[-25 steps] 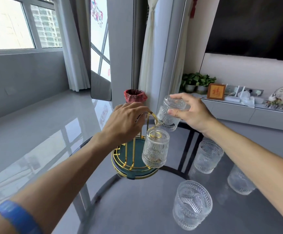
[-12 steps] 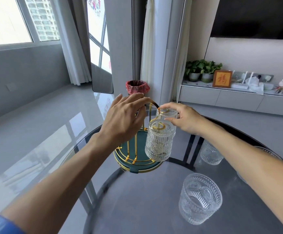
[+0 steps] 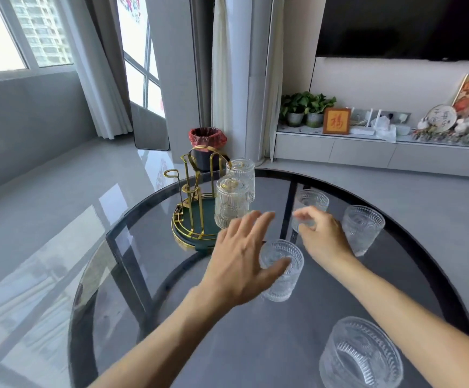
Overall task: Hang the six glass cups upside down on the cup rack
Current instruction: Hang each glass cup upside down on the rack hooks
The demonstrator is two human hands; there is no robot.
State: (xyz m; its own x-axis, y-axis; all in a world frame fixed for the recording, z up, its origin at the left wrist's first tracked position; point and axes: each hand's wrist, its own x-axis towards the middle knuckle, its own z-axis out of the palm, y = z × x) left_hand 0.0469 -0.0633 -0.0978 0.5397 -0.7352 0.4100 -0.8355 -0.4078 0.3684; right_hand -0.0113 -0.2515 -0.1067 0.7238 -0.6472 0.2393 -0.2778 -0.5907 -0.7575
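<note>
A gold wire cup rack [image 3: 197, 203] with a green round base stands at the far left of the round glass table [image 3: 255, 345]. Two ribbed glass cups hang upside down on its right side, a near one [image 3: 231, 201] and a far one [image 3: 241, 175]. Several more cups stand upright on the table: one [image 3: 283, 271] under my left hand [image 3: 244, 256], one [image 3: 310, 203] just beyond my right hand [image 3: 321, 236], one [image 3: 362, 232] further right, and one [image 3: 362, 357] near the front. My left hand is spread open over its cup. My right hand's fingers curl at the far cup's side; contact is blurred.
A red-lined waste bin [image 3: 207, 141] stands on the floor behind the rack. A low white cabinet [image 3: 367, 152] with plants and ornaments runs along the far wall. The rack's left pegs [image 3: 171, 175] are bare.
Both hands have left the rack and come back toward me over the standing cups. The second cup, held by my right hand earlier, now hangs on the rack.
</note>
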